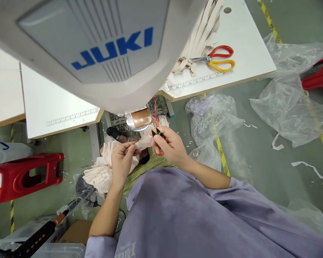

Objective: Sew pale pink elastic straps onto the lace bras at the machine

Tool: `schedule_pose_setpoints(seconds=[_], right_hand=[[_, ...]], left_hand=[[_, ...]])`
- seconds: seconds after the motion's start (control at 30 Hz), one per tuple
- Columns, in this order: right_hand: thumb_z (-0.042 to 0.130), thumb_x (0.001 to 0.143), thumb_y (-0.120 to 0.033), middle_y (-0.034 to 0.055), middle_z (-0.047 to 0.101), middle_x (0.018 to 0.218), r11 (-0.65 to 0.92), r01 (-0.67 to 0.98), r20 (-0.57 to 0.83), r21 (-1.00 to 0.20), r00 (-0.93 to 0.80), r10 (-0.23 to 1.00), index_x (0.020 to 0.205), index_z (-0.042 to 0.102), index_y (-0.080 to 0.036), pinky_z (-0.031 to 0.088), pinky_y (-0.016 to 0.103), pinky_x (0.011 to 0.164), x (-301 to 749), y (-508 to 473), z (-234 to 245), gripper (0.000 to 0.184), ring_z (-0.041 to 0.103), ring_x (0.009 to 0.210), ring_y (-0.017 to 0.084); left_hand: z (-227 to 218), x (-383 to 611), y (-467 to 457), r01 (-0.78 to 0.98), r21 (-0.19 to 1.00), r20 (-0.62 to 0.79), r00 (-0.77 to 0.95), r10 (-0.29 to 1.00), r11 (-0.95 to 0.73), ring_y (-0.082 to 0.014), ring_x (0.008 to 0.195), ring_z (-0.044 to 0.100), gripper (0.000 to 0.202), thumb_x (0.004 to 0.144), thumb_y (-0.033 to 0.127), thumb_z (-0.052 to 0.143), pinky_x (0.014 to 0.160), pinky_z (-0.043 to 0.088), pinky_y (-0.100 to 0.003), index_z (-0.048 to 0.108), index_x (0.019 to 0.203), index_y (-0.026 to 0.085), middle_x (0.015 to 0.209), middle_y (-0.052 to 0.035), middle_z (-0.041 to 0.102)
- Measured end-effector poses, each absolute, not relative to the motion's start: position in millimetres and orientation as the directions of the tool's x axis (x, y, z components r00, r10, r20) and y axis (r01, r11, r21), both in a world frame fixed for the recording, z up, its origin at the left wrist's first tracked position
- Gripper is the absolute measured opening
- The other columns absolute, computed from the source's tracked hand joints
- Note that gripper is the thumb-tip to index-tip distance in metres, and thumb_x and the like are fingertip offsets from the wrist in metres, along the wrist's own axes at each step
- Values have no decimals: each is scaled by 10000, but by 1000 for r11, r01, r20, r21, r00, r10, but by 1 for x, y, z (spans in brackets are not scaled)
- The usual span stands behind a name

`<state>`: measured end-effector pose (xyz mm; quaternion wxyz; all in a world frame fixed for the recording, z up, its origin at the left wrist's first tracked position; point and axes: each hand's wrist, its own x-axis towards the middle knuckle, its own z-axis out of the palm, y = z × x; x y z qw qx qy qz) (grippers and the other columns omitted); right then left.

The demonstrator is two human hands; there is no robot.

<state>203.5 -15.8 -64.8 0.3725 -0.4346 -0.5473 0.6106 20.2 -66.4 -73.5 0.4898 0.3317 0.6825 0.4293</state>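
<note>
Pale fabric (144,143) pinched in left hand (123,157), spanning toward right hand (171,145), which grips black-tipped snips (157,132).

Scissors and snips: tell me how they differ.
The scissors lie on the table, blades across strips; the right hand holds the snips. The scissors show silver blades; the snips show black tips. The scissors lie uncovered; the hand partly hides the snips. Both are cutting tools.

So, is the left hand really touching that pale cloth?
Touching: the head view shows the left hand pinching the pale cloth between thumb and fingertips.
</note>
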Motion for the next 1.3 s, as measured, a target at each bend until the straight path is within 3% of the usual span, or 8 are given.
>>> schedule_pose_setpoints(seconds=[0.33, 0.5, 0.7, 0.8, 0.97, 1.07, 1.13, 1.3], right_hand=[[671, 871, -377, -91, 215, 634, -179, -510, -230, -841, 37, 973, 855, 476, -245, 280, 185, 439, 246, 26, -50, 236, 172, 462, 69], [372, 1000, -456, -3, 443, 753, -121, 393, 25, -912, 346, 938, 900, 500, -243, 420, 289, 642, 353, 65, -67, 268, 405, 574, 112], [776, 742, -521, 261, 529, 1384, 161, 769, -30, -618, -227, 973, 1065, 628, -149, 299, 525, 1105, 333, 29, -66, 515, 447, 1327, 388], [646, 875, -492, 124, 671, 1159, 263, 551, -259, -792, -693, 673, 1023, 621, -189, 486, 378, 889, 277, 3, -61, 338, 626, 1046, 257], [579, 940, -404, -30, 600, 640, -88, 434, -372, -896, -630, 682, 842, 554, -190, 402, 240, 593, 249, -3, -77, 237, 548, 592, 124], [699, 849, -345, -68, 541, 563, -586, 31, -522, -810, -495, 694, 788, 546, -180, 406, 192, 517, 254, 1, -93, 233, 505, 497, 80], [735, 797, -282, -72, 527, 544, -776, -236, -624, -585, -480, 617, 753, 549, -173, 429, 176, 473, 251, 1, -97, 220, 478, 445, 63], [720, 790, -167, -40, 632, 613, -872, -438, -648, -219, -602, 466, 840, 610, -154, 516, 151, 486, 233, -7, -72, 122, 568, 457, 62]], left_hand=[[-79, 12, -68, -24, 861, -505, -176, 845, 509, -155, 666, 715, 337, 804, 441, 737, 661, 567, -256, 726, 950, 138, 745, -25, 737], [-78, 0, -68, 69, 845, -526, -63, 848, 530, -154, 662, 706, 294, 836, 414, 679, 653, 542, -249, 694, 945, 142, 704, -15, 720], [-53, 27, -45, 477, 810, -488, 224, 844, 341, -156, 600, 660, 130, 887, 323, 582, 573, 452, -244, 579, 956, 213, 689, 27, 691], [-38, 43, -29, 626, 773, -406, 357, 842, 107, -145, 628, 623, 64, 866, 257, 586, 594, 417, -240, 598, 821, 214, 704, 27, 678], [-53, 35, -41, 743, 669, -64, 82, 995, -18, -210, 831, 643, 183, 904, 361, 596, 799, 477, -339, 662, 894, 190, 865, -65, 705], [-88, 36, -72, 551, 826, 46, -271, 962, 116, -251, 946, 643, 311, 898, 467, 604, 896, 483, -411, 663, 984, 175, 952, -113, 690], [-109, 52, -91, 117, 947, -282, -152, 947, 300, -226, 826, 666, 567, 876, 580, 611, 815, 522, -387, 576, 1271, 176, 880, -79, 698], [-112, 108, -112, -719, 541, -546, 96, 832, 437, -302, 1228, 615, 979, 790, 834, 503, 983, 512, -435, 222, 1579, 326, 1372, -106, 614]])
